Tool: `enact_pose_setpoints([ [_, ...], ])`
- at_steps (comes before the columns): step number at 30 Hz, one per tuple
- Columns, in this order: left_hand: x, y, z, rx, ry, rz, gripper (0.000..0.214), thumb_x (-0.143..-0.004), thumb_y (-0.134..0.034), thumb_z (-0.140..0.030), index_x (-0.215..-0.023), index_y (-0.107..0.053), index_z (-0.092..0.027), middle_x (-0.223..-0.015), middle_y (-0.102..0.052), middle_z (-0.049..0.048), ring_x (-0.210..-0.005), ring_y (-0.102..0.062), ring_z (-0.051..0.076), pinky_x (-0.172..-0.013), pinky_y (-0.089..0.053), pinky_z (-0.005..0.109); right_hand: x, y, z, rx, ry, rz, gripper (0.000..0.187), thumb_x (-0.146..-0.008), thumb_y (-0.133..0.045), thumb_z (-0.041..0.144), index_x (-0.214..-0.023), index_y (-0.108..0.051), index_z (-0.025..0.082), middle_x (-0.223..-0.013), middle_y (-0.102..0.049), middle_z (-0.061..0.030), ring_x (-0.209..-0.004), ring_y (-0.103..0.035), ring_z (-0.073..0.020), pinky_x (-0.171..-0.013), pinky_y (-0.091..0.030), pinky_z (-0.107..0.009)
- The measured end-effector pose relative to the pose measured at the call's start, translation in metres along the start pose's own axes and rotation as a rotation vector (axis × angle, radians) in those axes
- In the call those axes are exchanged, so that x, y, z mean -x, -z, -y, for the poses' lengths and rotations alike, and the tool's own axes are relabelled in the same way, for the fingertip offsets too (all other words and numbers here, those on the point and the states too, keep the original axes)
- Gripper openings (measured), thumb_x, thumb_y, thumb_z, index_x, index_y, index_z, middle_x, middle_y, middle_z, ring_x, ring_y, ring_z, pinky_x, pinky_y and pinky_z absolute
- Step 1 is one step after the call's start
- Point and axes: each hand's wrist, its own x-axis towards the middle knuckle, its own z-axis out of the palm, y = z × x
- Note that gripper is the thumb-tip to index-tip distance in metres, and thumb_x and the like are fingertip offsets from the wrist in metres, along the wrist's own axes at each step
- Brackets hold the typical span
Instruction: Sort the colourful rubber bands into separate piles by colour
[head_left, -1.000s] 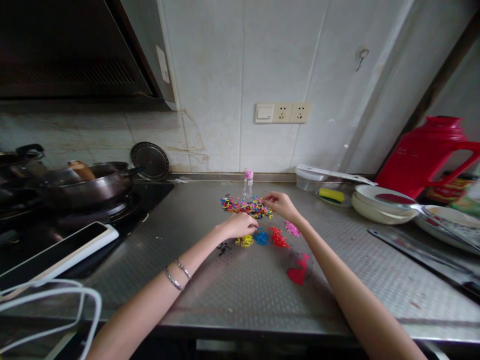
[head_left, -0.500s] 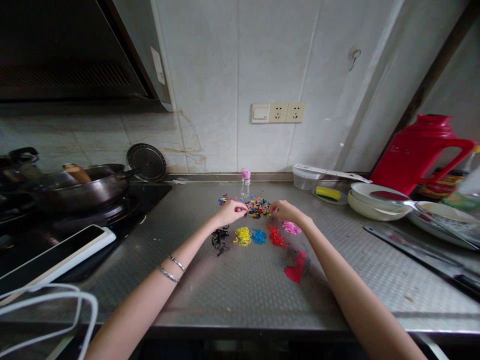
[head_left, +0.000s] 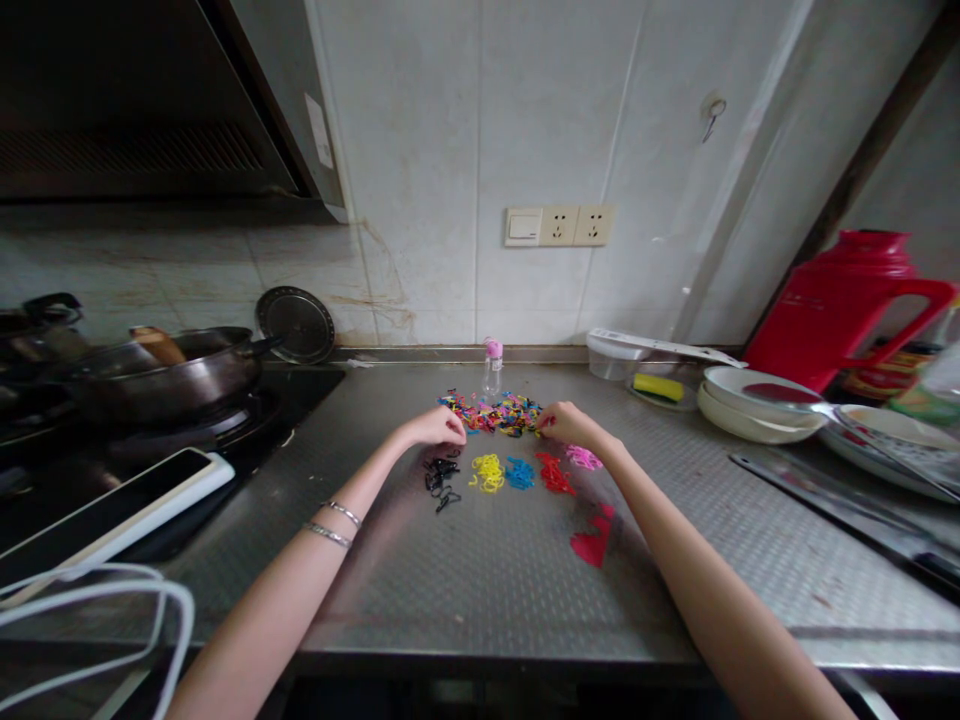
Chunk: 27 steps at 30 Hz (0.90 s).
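My left hand [head_left: 441, 427] hovers just behind a pile of black rubber bands [head_left: 441, 474], fingers pinched downward; anything between them is too small to make out. At the right end of a mixed heap of coloured rubber bands [head_left: 495, 412], my right hand [head_left: 564, 423] is closed with its fingertips at the heap, and what it pinches is hidden. Separate piles of yellow bands [head_left: 488, 473], blue bands [head_left: 519, 473], red bands [head_left: 555, 474] and pink bands [head_left: 583, 457] lie in a row in front of the heap.
A clear bottle with a pink cap [head_left: 493, 368] stands behind the heap. A red heart-shaped piece [head_left: 592, 537] lies near my right forearm. Bowls [head_left: 757, 412], a knife [head_left: 847, 510] and a red thermos [head_left: 832, 310] are at right; a pan [head_left: 165, 370] sits on the stove at left.
My left hand has moved left and slightly toward me, from the mixed heap to behind the black pile, uncovering the heap's middle. My right hand stays at the heap's right end.
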Motion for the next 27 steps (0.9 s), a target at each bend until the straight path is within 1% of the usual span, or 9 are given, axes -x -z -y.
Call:
enact_pose_setpoints([
  [4,0.006,0.004,-0.007,0.036,0.048,0.111,0.025,-0.059,-0.064,-0.035,-0.069,-0.069,-0.012,-0.057,-0.061,0.0022,-0.052,-0.048,0.010,-0.052,-0.034,0.021,-0.001,-0.003,-0.001,-0.008,0.012,-0.019,0.025,-0.062,-0.051,0.015,-0.077,-0.070,0.020,-0.077,-0.069,-0.0003,-0.071,-0.061,-0.0140,-0.064,-0.042,-0.017],
  [9,0.018,0.012,-0.014,0.072,0.097,0.268,0.033,-0.059,-0.065,-0.043,-0.075,-0.070,-0.015,-0.050,-0.053,-0.0008,-0.042,-0.036,0.006,-0.042,-0.022,0.021,0.001,0.002,0.003,-0.059,0.053,-0.060,0.028,-0.063,-0.050,0.012,-0.080,-0.070,0.019,-0.081,-0.069,-0.0010,-0.074,-0.061,-0.0143,-0.068,-0.043,-0.018],
  [12,0.023,0.015,-0.018,0.102,0.106,0.290,0.035,-0.063,-0.062,-0.044,-0.078,-0.071,-0.014,-0.045,-0.045,-0.0024,-0.039,-0.030,0.005,-0.040,-0.017,0.022,0.003,0.004,0.007,-0.088,0.064,-0.069,0.028,-0.063,-0.050,0.010,-0.080,-0.071,0.019,-0.080,-0.069,-0.0005,-0.073,-0.061,-0.0138,-0.068,-0.044,-0.018],
  [14,0.023,0.015,-0.020,0.121,0.102,0.219,0.035,-0.064,-0.061,-0.044,-0.078,-0.071,-0.013,-0.041,-0.040,-0.0039,-0.039,-0.027,0.005,-0.040,-0.016,0.022,0.003,0.003,0.009,-0.094,0.063,-0.069,0.029,-0.062,-0.050,0.009,-0.080,-0.070,0.019,-0.079,-0.069,0.0002,-0.071,-0.061,-0.0133,-0.068,-0.044,-0.018],
  [17,0.018,0.012,-0.021,0.123,0.112,-0.016,0.036,-0.065,-0.059,-0.043,-0.079,-0.070,-0.012,-0.038,-0.034,-0.0059,-0.037,-0.025,0.005,-0.040,-0.017,0.021,0.002,0.000,0.010,-0.096,0.067,-0.081,0.031,-0.062,-0.048,0.008,-0.081,-0.070,0.020,-0.079,-0.069,0.0004,-0.071,-0.061,-0.0128,-0.067,-0.044,-0.018],
  [19,0.012,0.009,-0.018,0.106,0.128,-0.183,0.034,-0.065,-0.059,-0.040,-0.077,-0.069,-0.010,-0.038,-0.036,-0.0059,-0.037,-0.025,0.005,-0.041,-0.019,0.021,0.001,-0.002,0.009,-0.092,0.068,-0.079,0.031,-0.062,-0.048,0.007,-0.080,-0.069,0.019,-0.079,-0.069,-0.0001,-0.071,-0.061,-0.0129,-0.067,-0.044,-0.018],
  [21,0.005,0.005,-0.012,0.094,0.118,-0.297,0.031,-0.064,-0.059,-0.036,-0.073,-0.070,-0.009,-0.041,-0.044,-0.0039,-0.040,-0.031,0.006,-0.044,-0.024,0.021,0.000,-0.004,0.008,-0.085,0.072,-0.066,0.030,-0.062,-0.048,0.008,-0.080,-0.069,0.019,-0.078,-0.068,-0.0008,-0.071,-0.061,-0.0130,-0.065,-0.043,-0.018],
  [24,-0.004,-0.002,-0.003,0.108,0.069,-0.355,0.026,-0.063,-0.059,-0.031,-0.071,-0.070,-0.009,-0.055,-0.059,0.0012,-0.049,-0.044,0.009,-0.052,-0.033,0.022,-0.001,-0.006,0.008,-0.077,0.091,-0.066,0.027,-0.065,-0.048,0.011,-0.081,-0.069,0.017,-0.076,-0.068,-0.0013,-0.069,-0.060,-0.0129,-0.063,-0.042,-0.018],
  [27,-0.008,-0.007,0.004,0.114,0.045,-0.348,0.024,-0.065,-0.058,-0.030,-0.072,-0.070,-0.010,-0.064,-0.064,0.0035,-0.056,-0.051,0.011,-0.056,-0.037,0.022,-0.001,-0.007,0.007,-0.068,0.112,-0.078,0.026,-0.067,-0.047,0.011,-0.081,-0.069,0.017,-0.074,-0.067,-0.0012,-0.067,-0.059,-0.0124,-0.062,-0.041,-0.018],
])
